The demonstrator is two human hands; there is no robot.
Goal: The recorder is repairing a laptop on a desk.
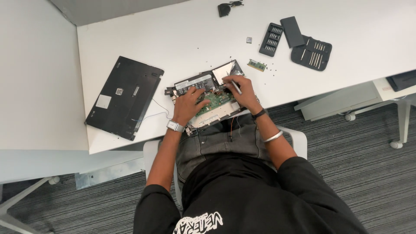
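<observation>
The bit case (271, 39) lies open on the table (346, 26), bits racked inside. Left hand (189, 103) rests spread on the opened laptop (208, 97); right hand (242, 93) pinches a screwdriver (236, 87).

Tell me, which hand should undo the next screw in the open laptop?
Probably the right hand: it already holds the thin screwdriver over the open laptop. The left hand lies flat on the green circuit board, steadying it.

Opened laptop chassis (207, 96), green board exposed, at table edge; slim screwdriver (236, 87) tilted above.
</observation>
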